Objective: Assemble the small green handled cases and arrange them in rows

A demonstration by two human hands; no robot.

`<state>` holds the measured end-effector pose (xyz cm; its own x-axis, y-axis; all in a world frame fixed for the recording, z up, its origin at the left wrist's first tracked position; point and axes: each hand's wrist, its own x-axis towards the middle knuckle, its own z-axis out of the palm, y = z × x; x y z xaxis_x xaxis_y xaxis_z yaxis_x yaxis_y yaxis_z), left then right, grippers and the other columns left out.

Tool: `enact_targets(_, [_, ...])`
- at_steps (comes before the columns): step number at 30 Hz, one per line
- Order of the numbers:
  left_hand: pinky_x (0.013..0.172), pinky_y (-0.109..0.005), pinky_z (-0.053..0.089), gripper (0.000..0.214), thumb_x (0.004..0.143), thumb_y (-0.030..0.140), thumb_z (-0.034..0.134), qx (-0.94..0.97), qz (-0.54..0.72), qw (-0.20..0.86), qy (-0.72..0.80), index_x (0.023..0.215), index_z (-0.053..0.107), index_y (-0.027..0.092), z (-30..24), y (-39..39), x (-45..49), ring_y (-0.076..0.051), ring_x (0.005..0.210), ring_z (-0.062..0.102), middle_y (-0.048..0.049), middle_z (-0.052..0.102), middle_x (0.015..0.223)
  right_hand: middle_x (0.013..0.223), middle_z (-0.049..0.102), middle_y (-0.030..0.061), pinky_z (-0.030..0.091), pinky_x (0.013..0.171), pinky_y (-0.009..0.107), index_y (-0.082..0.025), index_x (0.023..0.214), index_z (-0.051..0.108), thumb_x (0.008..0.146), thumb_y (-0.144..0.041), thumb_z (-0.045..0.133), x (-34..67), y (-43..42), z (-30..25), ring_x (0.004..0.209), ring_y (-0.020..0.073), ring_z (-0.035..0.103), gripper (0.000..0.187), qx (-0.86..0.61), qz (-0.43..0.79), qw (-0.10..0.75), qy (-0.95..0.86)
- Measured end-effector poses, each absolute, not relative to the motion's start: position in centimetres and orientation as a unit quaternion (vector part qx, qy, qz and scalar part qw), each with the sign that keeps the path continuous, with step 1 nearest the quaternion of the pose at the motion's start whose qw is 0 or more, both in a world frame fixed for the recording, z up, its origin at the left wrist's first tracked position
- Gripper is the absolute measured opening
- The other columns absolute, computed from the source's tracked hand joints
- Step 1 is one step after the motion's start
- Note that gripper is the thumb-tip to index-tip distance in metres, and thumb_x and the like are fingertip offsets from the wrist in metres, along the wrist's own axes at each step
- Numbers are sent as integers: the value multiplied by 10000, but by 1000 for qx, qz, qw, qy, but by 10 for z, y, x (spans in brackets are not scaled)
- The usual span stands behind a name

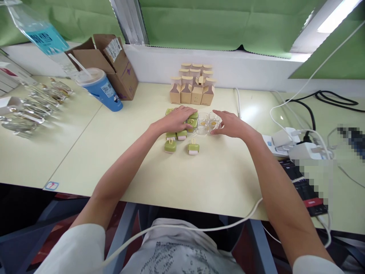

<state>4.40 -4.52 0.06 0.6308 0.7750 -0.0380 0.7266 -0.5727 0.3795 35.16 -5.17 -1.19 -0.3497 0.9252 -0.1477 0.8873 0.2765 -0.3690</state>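
My left hand lies flat, fingers stretched out, on top of a cluster of small green box-shaped items in the middle of the pale yellow table. Two more green items stand loose just in front of the cluster. My right hand rests beside it, fingers extended and touching small clear plastic cases with yellow dots inside. Neither hand grips anything that I can see.
A stack of small tan cardboard boxes stands behind the cluster. At back left are a blue cup with a straw, an open brown carton, a water bottle and clear packets. A power strip and cables lie right.
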Motion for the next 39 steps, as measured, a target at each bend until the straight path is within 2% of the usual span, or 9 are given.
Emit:
enact_targets(6, [1399,-561,433,723,1048,413,635,883,63,174,432,1742,567,217,-3,-49,49,-393,1683,519,-156,613,1808,1744,613,279,571,1290,676,-175,1872,444,923,-559,911,352,-48,-16,1462,506,722,1126,-565,186,34,-803])
enact_targets(11, [1449,-537,414,775,1061,462,669,870,89,217,434,1789,539,234,16,-53,39,-377,1750,478,-132,570,1864,1760,602,253,666,1122,639,-280,1864,439,892,-559,950,353,-56,-10,1433,507,732,1133,-568,156,35,-807])
enact_targets(16, [1281,-475,614,460,1084,508,721,818,239,256,457,1470,807,274,62,-68,19,-303,1440,755,-98,793,1566,1355,809,197,636,1001,584,-273,1364,819,1075,-500,782,323,-96,19,1186,453,799,370,-548,93,76,-828])
enact_targets(20, [1128,-473,688,316,1060,431,780,798,275,256,472,1317,852,262,77,-80,20,-289,1240,818,-97,854,1353,1259,843,209,600,908,526,-267,1417,801,1102,-630,751,271,-138,28,1165,467,808,483,-482,219,-16,-848])
enact_targets(23, [1100,-468,682,267,1051,358,765,815,243,259,459,1279,860,257,72,-82,30,-283,1186,834,-84,873,1265,1401,781,236,572,834,481,-252,1463,778,1096,-392,758,248,-150,21,1061,419,818,393,-444,209,-74,-868])
enact_targets(26, [1093,-451,661,283,1063,321,715,825,221,256,452,1295,855,240,58,-81,42,-276,1170,825,-81,877,1241,1355,779,171,574,813,445,-273,1377,791,992,-216,756,260,-141,21,1001,355,802,391,-398,250,-65,-880])
enact_targets(32, [1131,-504,577,303,1092,259,644,881,162,129,424,1293,859,188,18,-80,73,-371,1373,686,-127,854,1247,1191,838,56,630,803,434,-337,1365,787,1009,-514,837,337,-111,67,858,260,772,400,-388,413,66,-821])
enact_targets(36, [1037,-530,556,271,1088,269,691,909,116,51,398,1228,885,142,-5,-84,90,-434,1424,584,-193,797,1321,1043,825,48,689,774,467,-338,1275,781,927,-792,918,357,-105,77,841,269,787,588,-395,513,336,-684])
enact_targets(39, [937,-483,529,239,1046,143,633,915,114,27,385,1026,871,152,-10,-83,88,-412,1396,582,-193,769,1292,1003,813,28,700,727,438,-347,1119,785,881,-753,995,354,-102,71,806,241,767,515,-370,543,467,-592])
